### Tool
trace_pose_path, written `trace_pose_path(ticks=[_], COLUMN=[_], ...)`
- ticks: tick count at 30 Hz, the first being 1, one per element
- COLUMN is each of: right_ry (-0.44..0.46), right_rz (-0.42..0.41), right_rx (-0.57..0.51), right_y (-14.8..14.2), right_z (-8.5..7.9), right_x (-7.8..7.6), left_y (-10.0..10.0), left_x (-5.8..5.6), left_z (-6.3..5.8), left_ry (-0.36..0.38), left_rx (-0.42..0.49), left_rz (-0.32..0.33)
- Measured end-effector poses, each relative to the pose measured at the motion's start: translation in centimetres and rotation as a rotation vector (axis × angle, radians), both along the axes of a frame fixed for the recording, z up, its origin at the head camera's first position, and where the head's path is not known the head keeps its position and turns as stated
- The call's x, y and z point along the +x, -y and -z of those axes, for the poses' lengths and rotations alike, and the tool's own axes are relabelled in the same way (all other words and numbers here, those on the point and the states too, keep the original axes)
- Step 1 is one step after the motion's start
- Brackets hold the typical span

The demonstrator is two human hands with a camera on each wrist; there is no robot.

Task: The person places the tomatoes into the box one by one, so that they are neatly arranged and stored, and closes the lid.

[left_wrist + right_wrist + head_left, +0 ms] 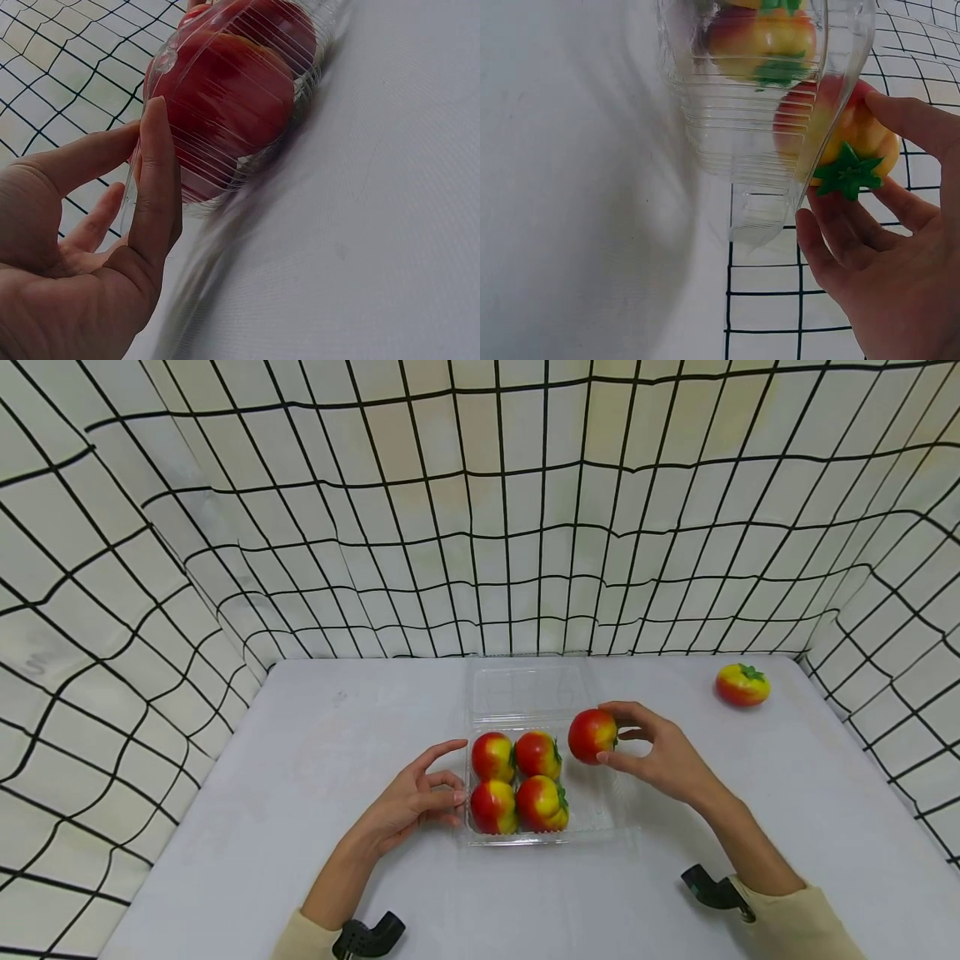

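Note:
My right hand [660,750] pinches a red-and-yellow tomato-like fruit [591,735] with a green leafy top between thumb and fingers. It holds the fruit over the back right part of a clear plastic clamshell container [600,814]. In the right wrist view, this fruit [877,146] shows beyond the container's rim. Inside the container's left part sit several similar fruits [537,753], packed in two rows. My left hand [408,797] holds the container's left edge, thumb and fingers at the rim. The left wrist view shows a fingertip [156,112] against the clear wall.
Another such fruit [742,684] lies on the white table [300,743] near its back right corner. The container's lid [532,689] is folded back behind it. Black netting [450,535] over pale walls encloses the table at the back and sides.

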State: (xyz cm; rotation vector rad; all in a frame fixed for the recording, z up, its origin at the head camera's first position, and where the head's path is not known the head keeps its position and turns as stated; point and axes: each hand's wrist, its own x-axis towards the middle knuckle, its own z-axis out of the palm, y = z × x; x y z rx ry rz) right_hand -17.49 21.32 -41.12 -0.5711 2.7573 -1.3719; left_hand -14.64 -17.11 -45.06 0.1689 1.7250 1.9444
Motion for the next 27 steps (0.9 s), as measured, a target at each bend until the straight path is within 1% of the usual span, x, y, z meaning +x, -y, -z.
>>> trace_pose_path(ticks=[5,12,17,22,27], right_ry=[-0.009,-0.050,-0.075,-0.086,-0.096], right_rz=[-0.008,-0.060,-0.080,-0.084,-0.090], right_rx=[-0.004,0.006,0.030,0.068,0.081], right_y=[0.1,0.4,0.7,0.8,0.8], right_z=[0.3,1.0,1.4,1.7,1.9], right_x=[0.1,-0.1,-0.1,-0.1,-0.2], left_y=[0.0,0.0,0.0,0.0,0.0], left_x=[0.0,-0.1,-0.1,0.0,-0.1], left_z=[0.1,0.2,0.1,0.1,0.1], left_ry=[0.002,0.004,0.005,0.009,0.007], left_rx=[0.002,0.005,0.012,0.013,0.015], left_rz=[-0.002,-0.001,0.002,0.004,0.003])
